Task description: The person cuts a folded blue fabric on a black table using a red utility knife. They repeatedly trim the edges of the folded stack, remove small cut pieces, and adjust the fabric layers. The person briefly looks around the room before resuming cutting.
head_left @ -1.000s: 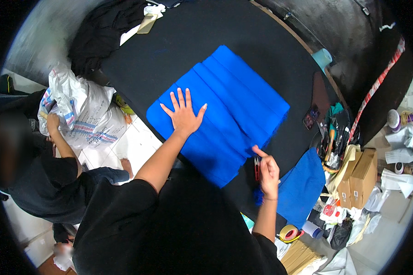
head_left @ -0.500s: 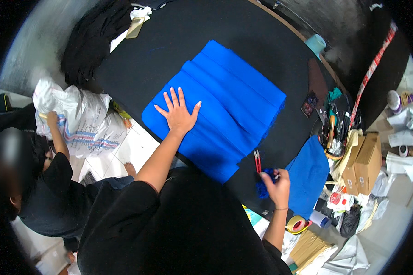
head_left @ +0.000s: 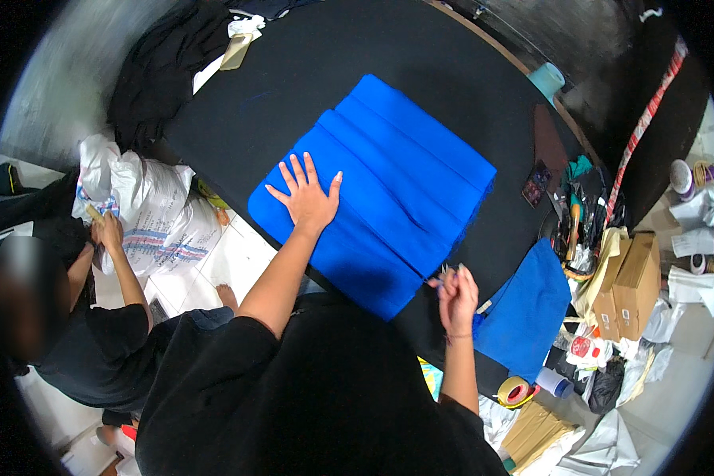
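A folded stack of bright blue cloth (head_left: 404,166) with frayed edges lies on the black-covered table. My left hand (head_left: 311,205) rests flat on its left part, fingers spread. Close to the cloth's lower right corner, my right hand (head_left: 457,301) is raised with its fingers curled together. A small shiny tip shows by those fingers, but what they hold is mostly hidden. Red-handled thread snips, seen on the table in the earlier view, are no longer visible. To the right of this hand lies a darker blue cloth piece (head_left: 523,309), with some blue thread (head_left: 477,322) at its left edge.
A phone (head_left: 536,182) and a brown cloth strip (head_left: 549,139) lie at the right. Tape rolls (head_left: 513,390) and a thread spool (head_left: 555,382) sit near the lower right edge. Cardboard boxes (head_left: 636,278) stand beyond. On the left, a co-worker handles a white sack (head_left: 155,214).
My right hand has moved up and left toward the cloth corner, over where the red snips lay. The blue thread bunch now shows farther right. My left hand stays on the cloth.
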`<state>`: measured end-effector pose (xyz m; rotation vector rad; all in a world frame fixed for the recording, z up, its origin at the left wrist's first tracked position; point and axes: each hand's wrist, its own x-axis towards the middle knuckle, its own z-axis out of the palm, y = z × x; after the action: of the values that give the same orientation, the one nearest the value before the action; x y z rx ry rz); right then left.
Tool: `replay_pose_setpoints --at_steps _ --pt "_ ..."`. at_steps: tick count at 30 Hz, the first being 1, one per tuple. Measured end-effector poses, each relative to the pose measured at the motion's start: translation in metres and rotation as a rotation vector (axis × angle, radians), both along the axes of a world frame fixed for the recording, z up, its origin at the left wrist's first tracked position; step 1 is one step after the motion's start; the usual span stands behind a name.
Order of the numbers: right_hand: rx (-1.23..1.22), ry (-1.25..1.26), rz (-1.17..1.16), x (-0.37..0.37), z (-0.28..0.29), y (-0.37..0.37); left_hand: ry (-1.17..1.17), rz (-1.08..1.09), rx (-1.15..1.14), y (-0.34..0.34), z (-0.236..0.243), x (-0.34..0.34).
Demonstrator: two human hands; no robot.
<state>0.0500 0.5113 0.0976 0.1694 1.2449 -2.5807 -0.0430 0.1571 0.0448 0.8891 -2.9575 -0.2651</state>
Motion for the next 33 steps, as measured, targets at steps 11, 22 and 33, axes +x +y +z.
replay_pose_setpoints --at_steps 11,22,33 --pt "1.114 0.048 -0.353 0.061 0.025 0.123 0.050 -0.001 -0.043 0.000 -0.003 0.000" --pt "1.035 0.459 0.248 0.006 0.052 0.016 0.051 -0.014 -0.026 -0.001 -0.003 -0.002" --pt "0.156 -0.186 -0.490 0.045 -0.009 0.070 0.028 -0.030 0.007 -0.001 0.002 0.002"
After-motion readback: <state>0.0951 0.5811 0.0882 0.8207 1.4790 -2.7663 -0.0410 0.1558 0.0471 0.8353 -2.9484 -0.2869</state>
